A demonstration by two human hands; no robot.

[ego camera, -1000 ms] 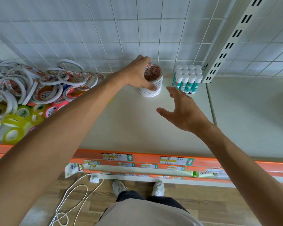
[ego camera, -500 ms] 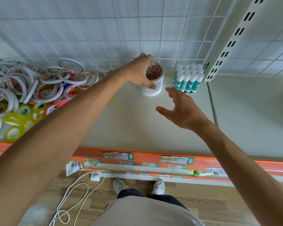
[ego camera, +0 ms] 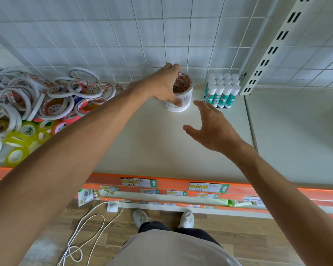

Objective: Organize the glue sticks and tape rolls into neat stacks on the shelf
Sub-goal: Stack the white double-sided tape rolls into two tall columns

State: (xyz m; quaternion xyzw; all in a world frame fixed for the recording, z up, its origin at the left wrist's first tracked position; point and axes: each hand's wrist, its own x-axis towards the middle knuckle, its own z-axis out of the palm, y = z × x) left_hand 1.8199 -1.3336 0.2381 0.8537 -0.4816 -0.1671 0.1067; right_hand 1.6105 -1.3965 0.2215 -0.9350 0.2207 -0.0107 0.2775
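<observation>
Beside upright glue sticks point(ego camera: 222, 92), left hand point(ego camera: 162, 87) grips the tape stack point(ego camera: 181, 98); right hand point(ego camera: 212, 127) hovers, fingers spread.

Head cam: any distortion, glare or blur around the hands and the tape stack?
Head view: strong wide-angle bend, the wall tiles and slotted upright lean; light soft and even, no glare; left hand on the tape stack and the right hand both sharp, shadows faint.

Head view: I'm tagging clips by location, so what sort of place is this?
Most likely a shop aisle, probably stationery. The shelf has an orange price rail with paper labels, a slotted upright beside a grid back panel, and stock on it: glue sticks and loose tape rolls.
</observation>
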